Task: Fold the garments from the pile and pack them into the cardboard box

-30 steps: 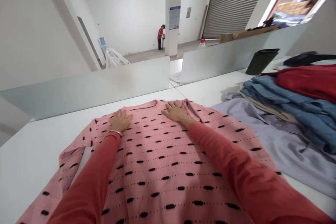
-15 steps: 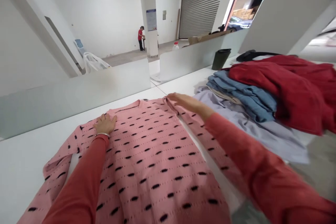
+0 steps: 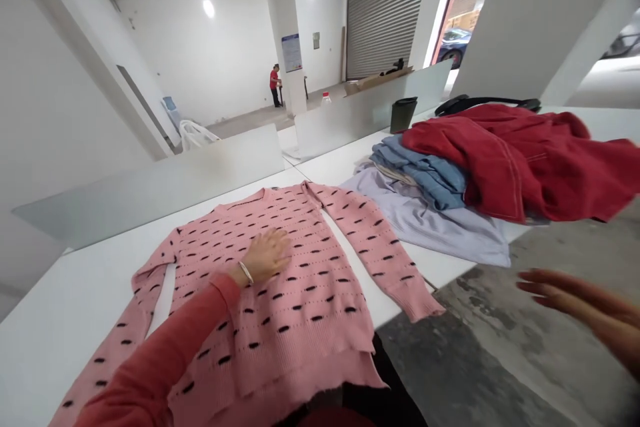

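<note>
A pink knit sweater (image 3: 310,280) with black dashes lies spread on the white table (image 3: 35,320), neck toward the far side. Its right-hand sleeve points out to the table's front edge, and the hem hangs over that edge. My left hand (image 3: 265,255) lies flat on the middle of the sweater's front, fingers stretched, a bracelet at the wrist. Off to the right, beyond the sweater, my right hand (image 3: 580,307) is in the air over the floor. Its fingers are extended and slightly blurred, with nothing held in them.
Right of the sweater lies a pile with a lavender garment (image 3: 435,230), folded blue clothing (image 3: 425,170) and red clothing (image 3: 505,153). A dark green cup-like container (image 3: 403,115) stands behind it. Frosted panels (image 3: 175,177) line the table's far side. A distant person (image 3: 275,85) wears red.
My left hand has slid from the sweater's shoulder to its middle. My right hand has left the other shoulder and swung out to the right. The right-hand sleeve now lies further out.
</note>
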Motion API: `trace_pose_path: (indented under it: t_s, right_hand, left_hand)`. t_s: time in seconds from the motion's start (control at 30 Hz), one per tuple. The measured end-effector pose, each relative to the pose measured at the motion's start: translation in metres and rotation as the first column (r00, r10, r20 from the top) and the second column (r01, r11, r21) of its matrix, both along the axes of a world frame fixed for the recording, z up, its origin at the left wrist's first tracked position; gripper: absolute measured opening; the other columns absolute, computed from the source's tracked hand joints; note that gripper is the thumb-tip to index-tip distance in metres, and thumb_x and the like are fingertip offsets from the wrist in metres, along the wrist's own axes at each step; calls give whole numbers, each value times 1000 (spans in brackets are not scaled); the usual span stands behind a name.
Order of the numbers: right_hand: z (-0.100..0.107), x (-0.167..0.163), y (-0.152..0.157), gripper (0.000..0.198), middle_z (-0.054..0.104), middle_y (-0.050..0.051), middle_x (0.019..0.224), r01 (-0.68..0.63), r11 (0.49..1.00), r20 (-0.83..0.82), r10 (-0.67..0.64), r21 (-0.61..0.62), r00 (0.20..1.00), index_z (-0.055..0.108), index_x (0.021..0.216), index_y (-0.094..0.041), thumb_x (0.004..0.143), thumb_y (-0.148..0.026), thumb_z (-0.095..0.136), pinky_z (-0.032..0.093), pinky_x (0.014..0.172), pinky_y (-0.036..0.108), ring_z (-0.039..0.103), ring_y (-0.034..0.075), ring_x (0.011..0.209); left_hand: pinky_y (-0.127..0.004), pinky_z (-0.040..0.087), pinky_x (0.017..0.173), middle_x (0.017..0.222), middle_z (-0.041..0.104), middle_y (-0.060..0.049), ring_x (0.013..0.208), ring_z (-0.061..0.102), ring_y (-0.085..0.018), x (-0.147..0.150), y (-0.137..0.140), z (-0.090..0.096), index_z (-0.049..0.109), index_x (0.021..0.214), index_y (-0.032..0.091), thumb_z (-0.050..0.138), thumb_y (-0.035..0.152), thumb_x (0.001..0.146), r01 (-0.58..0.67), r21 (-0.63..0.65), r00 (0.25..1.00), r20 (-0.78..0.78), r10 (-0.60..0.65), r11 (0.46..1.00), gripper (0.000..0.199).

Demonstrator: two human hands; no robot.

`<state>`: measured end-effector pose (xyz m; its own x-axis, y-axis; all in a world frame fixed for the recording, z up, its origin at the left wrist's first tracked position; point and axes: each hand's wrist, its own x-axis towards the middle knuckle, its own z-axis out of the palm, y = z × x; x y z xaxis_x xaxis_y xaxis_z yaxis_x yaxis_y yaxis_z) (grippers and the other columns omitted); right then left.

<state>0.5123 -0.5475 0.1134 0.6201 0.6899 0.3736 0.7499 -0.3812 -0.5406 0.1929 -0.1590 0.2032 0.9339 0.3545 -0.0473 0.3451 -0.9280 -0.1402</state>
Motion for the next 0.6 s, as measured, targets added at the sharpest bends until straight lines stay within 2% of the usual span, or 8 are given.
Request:
trace_pose_path:
  t_s: [0.03,0.07,0.13,0.23,0.33,0.4,0.5,0.6]
  right_hand:
    - [3,-18,10,31,64,0,91,20,996,-115,-11,81,993,41,106,-60,76,-54,34,48,65,37,60,22,83]
    - [6,-36,23,30,62,-1,98,-31,992,-198,54,120,979,43,102,-58,73,-55,40,49,66,35,59,22,88]
    - [14,-66,52,36,56,3,110,-163,977,-169,186,139,968,48,104,-48,69,-57,48,50,73,36,54,24,99]
    - [21,-88,88,47,51,10,116,-403,915,39,402,8,915,54,107,-29,70,-58,48,41,90,43,46,27,108]
    - [25,-89,104,39,56,12,107,-507,854,118,519,-118,847,59,98,-22,80,-48,36,42,87,41,49,24,102]
    - [30,-84,108,36,58,11,98,-540,827,87,556,-155,827,60,87,-22,82,-41,31,43,83,39,52,22,96]
    - [52,-73,113,32,58,8,70,-441,879,-165,415,-182,895,51,67,-21,79,-42,30,47,66,35,57,20,70]
    - [93,-53,124,24,55,5,61,-165,981,-344,121,-101,931,45,63,-22,77,-37,35,45,54,28,53,15,55]
  left_hand:
    - [-49,18,100,140,25,-5,128,16,-28,-1,-16,-5,30,131,23,25,50,83,57,-31,998,-24,-58,998,55]
    - [-48,19,99,140,25,-5,128,17,-28,-2,-28,-10,30,131,22,25,50,84,87,-52,995,-34,-89,995,55]
    - [-46,21,98,140,25,-6,127,18,-28,-4,-44,-17,30,132,21,23,48,85,84,-74,995,-42,-87,994,55]
    - [-47,22,97,140,25,-6,127,19,-28,-5,-50,-16,28,132,23,24,49,85,40,-91,997,-67,-46,995,54]
    - [-50,20,97,140,24,-6,127,18,-30,-2,-49,-8,27,132,24,23,51,84,23,-112,995,-93,-33,993,56]
    - [-50,19,98,141,22,-6,127,17,-30,3,-50,-4,27,132,24,22,52,84,27,-122,995,-90,-38,992,56]
    - [-48,20,98,141,21,-6,127,16,-30,15,-51,-6,27,131,24,22,52,83,69,-129,995,-59,-77,989,55]
    - [-48,21,98,140,23,-6,127,17,-29,29,-51,-12,28,130,24,22,53,83,129,-132,991,-16,-132,983,55]
